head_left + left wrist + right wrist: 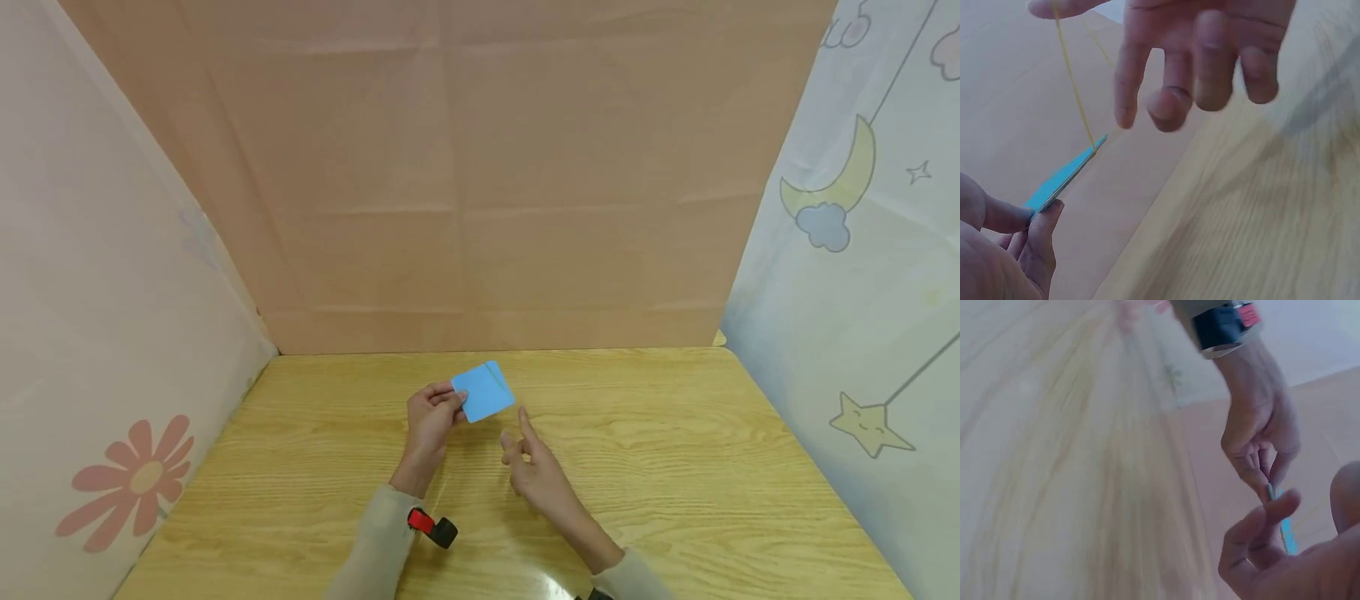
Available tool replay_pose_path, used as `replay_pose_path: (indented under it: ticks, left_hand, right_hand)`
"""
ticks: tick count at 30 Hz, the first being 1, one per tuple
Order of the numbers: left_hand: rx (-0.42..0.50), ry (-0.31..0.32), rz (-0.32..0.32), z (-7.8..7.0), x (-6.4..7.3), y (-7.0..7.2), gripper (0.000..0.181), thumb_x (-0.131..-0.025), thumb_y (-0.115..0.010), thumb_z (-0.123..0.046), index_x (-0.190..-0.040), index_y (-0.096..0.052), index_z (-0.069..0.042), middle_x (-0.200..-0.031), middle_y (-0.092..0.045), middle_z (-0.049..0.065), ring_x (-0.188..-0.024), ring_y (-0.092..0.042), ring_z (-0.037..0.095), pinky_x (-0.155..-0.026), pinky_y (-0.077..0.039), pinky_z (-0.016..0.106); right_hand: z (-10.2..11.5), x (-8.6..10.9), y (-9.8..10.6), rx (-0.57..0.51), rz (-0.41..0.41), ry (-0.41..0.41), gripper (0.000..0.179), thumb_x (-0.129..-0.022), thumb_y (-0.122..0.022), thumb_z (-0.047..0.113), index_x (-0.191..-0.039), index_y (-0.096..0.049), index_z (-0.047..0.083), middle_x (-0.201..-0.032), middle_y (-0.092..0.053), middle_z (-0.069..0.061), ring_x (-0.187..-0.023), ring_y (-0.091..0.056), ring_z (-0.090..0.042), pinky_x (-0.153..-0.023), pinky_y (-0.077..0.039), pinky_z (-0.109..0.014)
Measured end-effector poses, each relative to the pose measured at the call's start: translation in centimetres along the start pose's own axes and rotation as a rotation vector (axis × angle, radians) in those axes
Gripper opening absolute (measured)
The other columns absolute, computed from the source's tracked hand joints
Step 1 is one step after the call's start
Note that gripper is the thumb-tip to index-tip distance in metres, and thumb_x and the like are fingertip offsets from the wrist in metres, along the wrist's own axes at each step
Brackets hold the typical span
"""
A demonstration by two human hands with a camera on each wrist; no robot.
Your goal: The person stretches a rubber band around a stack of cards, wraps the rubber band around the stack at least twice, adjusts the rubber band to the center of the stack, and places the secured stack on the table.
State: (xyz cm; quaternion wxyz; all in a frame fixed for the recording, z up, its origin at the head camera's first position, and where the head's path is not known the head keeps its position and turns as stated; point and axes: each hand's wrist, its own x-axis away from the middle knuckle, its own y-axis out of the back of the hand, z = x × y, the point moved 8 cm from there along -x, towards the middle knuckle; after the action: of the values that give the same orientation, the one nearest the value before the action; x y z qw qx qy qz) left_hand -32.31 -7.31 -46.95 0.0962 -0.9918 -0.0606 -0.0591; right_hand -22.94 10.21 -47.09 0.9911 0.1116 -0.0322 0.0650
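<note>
Out over the table, my left hand (431,421) pinches a thin stack of blue square cards (482,392) by its near left edge, thumb on top. A thin yellow rubber band (1074,81) crosses the stack near its far right corner. From there it runs up, stretched, to a digit of my right hand (536,475), apparently the thumb. The right hand sits just right of and below the cards, its fingers (1213,69) spread and loosely bent, apart from the cards. In the right wrist view, the right fingers partly hide the cards (1287,534).
Below the hands lies a wood-grain table (675,467). A plain tan sheet (487,183) stands along its back edge, with printed white sheets at both sides. A black and red strap device (432,527) is on the left wrist.
</note>
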Motion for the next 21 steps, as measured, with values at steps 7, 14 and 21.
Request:
replay_pose_path:
  ticks: [7, 14, 21]
  left_hand:
    - [-0.003, -0.065, 0.072, 0.5, 0.2, -0.8, 0.019, -0.093, -0.075, 0.004, -0.108, -0.064, 0.008, -0.092, -0.062, 0.004, -0.064, -0.068, 0.012, -0.068, -0.065, 0.033]
    - [-0.001, -0.071, 0.157, 0.6, 0.7, -1.5, 0.017, -0.094, -0.074, 0.005, -0.108, -0.066, 0.006, -0.089, -0.064, 0.002, -0.069, -0.067, 0.012, -0.067, -0.065, 0.031]
    - [0.01, -0.053, 0.231, 0.4, 0.9, -1.7, 0.018, -0.093, -0.074, 0.007, -0.109, -0.067, 0.007, -0.088, -0.067, 0.002, -0.068, -0.068, 0.013, -0.067, -0.064, 0.028]
  right_hand:
    - [-1.5, -0.9, 2.7, -0.372, -0.183, -0.152, 0.071, -0.105, -0.056, 0.058, -0.14, -0.062, -0.004, -0.085, -0.059, 0.0, -0.06, -0.045, -0.007, -0.062, -0.049, -0.024]
    - [-3.0, -1.5, 4.1, -0.482, -0.243, -0.214, 0.058, -0.1, -0.067, 0.056, -0.111, -0.077, 0.0, -0.077, -0.058, 0.006, -0.062, -0.044, -0.007, -0.064, -0.048, -0.024]
    - [-3.3, -2.0, 4.2, -0.519, -0.19, -0.223, 0.035, -0.098, -0.076, 0.037, -0.074, -0.071, 0.013, -0.069, -0.059, 0.007, -0.06, -0.047, -0.007, -0.065, -0.05, -0.025]
